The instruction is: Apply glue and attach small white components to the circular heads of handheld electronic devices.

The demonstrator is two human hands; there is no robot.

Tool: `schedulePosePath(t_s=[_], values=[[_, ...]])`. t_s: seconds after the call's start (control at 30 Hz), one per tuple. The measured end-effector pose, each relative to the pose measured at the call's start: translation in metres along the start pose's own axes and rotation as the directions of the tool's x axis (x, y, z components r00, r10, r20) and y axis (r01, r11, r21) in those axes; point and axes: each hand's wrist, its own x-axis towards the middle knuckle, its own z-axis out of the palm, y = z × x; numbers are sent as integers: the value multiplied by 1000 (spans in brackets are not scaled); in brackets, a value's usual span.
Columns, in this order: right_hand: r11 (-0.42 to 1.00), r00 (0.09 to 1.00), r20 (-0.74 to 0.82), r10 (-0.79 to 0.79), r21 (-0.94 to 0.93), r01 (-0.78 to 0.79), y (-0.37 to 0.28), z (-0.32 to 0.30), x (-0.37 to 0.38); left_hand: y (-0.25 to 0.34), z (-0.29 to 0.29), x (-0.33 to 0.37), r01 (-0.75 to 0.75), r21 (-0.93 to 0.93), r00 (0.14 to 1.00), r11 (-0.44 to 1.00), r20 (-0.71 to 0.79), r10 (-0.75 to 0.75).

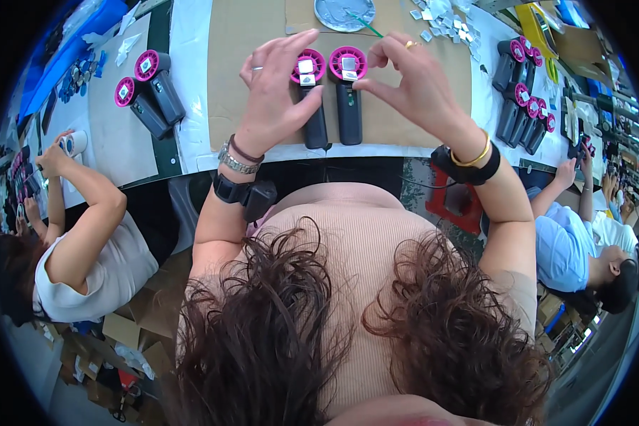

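Note:
Two dark handheld devices with pink round heads lie side by side before me, handles toward me. The left device point(314, 124) has small silver-white squares on its head, and so does the right device point(349, 117). My left hand point(280, 89) is at the left device, thumb apart from the fingers, partly covering its head. My right hand point(419, 85) is beside the right device's head, thumb tip close to the lower square, thumb and index finger apart. I cannot tell whether the fingertips touch the devices. No held thing shows in either hand.
A round dish point(334, 21) of grey paste with a green stick point(366, 25) stands beyond, on a cardboard sheet point(241, 78). Small silver squares point(447, 20) lie at far right. More pink-headed devices point(165, 96) lie left, others point(522, 106) right. Co-workers sit on both sides.

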Motion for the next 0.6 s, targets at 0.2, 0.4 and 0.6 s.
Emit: schedulePosePath(t_s=[0.2, 0.4, 0.6], values=[[981, 982, -124, -140, -150, 121, 12, 18, -6, 11, 20, 15, -50, 209, 995, 977, 95, 31], [918, 963, -35, -268, -314, 244, 20, 14, 1, 8, 30, 24, -75, 211, 997, 975, 45, 67], [890, 957, -18, -290, -374, 262, 21, 17, 4, 6, 31, 25, -50, 192, 997, 980, 68, 38]])
